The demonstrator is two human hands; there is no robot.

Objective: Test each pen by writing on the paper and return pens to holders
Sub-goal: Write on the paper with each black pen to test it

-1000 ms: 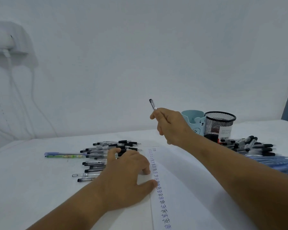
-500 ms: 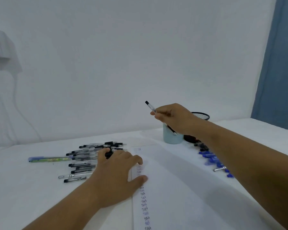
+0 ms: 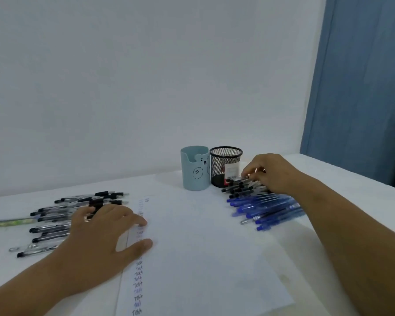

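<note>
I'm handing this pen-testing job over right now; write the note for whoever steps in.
Left hand: flat on the paper, holding it down; no grip on anything.
Right hand: fingers curled at the black pens beside the mesh holder; whether it has one pinched is unclear.
Blue pens lie just nearer than those; another black pen pile lies left of the paper.
Done: a column of "Test" marks.
Left: both the mesh holder and the bear holder show no pens standing in them.
</note>
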